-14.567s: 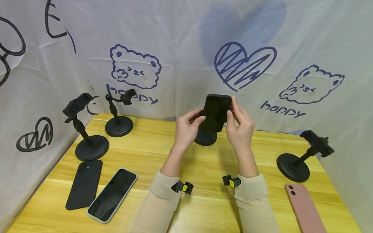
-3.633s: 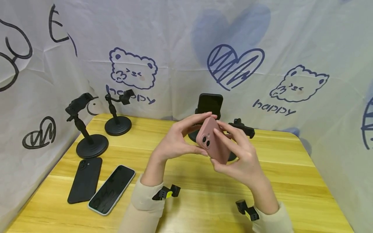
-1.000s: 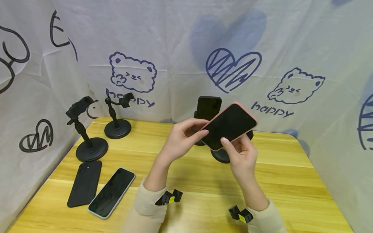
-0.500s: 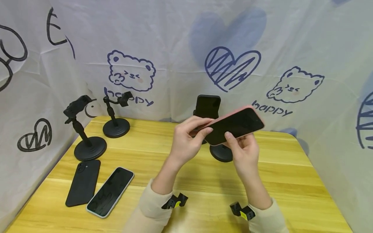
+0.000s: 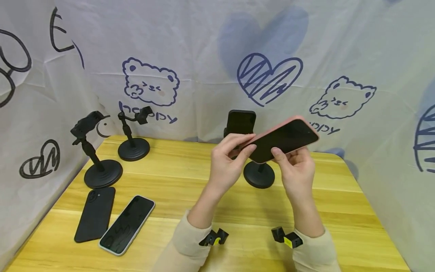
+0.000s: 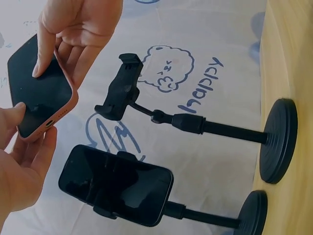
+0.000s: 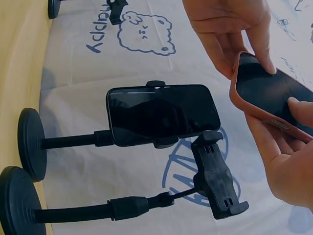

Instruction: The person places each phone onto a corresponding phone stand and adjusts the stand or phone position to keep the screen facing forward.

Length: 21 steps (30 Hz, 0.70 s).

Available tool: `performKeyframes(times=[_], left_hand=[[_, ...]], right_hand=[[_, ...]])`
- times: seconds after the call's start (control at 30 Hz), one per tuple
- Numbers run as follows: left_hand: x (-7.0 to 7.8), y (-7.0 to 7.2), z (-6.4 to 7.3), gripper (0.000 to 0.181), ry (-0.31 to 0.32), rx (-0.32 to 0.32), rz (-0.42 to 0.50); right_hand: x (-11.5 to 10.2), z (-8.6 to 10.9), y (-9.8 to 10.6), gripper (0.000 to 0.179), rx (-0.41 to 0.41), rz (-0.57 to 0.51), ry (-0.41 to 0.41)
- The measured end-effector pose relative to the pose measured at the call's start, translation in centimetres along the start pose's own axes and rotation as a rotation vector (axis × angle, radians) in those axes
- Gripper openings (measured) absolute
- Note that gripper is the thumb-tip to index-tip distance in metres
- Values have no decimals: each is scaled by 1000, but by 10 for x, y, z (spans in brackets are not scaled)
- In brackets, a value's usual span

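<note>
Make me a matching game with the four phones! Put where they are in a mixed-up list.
1. Pink-cased phone
2. Matte-black phone
3. White-edged phone with black screen
4. Glossy black-rimmed phone

A. Clamped in a round-based black stand
B. Face up on the yellow wooden table
C. Held by the left hand and right hand
D. Face down on that table

Pairs: 1-C, 2-D, 3-B, 4-A

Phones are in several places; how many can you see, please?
4: a pink-cased phone in the left hand and right hand, a black phone clamped in a stand, and a face-down phone and a white-edged phone on the left of the table.
</note>
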State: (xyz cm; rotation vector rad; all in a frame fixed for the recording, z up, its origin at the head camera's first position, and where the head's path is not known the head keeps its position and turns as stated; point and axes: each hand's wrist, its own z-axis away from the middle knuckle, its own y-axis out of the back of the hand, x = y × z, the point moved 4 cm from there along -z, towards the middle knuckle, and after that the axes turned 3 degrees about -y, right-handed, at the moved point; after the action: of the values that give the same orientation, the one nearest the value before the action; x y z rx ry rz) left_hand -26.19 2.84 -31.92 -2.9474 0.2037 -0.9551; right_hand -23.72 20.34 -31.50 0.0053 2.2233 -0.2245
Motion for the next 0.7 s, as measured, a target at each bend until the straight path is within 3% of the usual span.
performKeyframes(times=[0.37,0.53,0.7], left_hand=[[-22,-20,5,29,159,117,122],[-28,-28,5,32,167,168,82],[-36,-35,5,32,145,149,48]], right_hand=[[8,-20,8,24,62,-83,27],[10,-25,16,24,139,-107,-3],[11,-32,27,24,191,-143,20]])
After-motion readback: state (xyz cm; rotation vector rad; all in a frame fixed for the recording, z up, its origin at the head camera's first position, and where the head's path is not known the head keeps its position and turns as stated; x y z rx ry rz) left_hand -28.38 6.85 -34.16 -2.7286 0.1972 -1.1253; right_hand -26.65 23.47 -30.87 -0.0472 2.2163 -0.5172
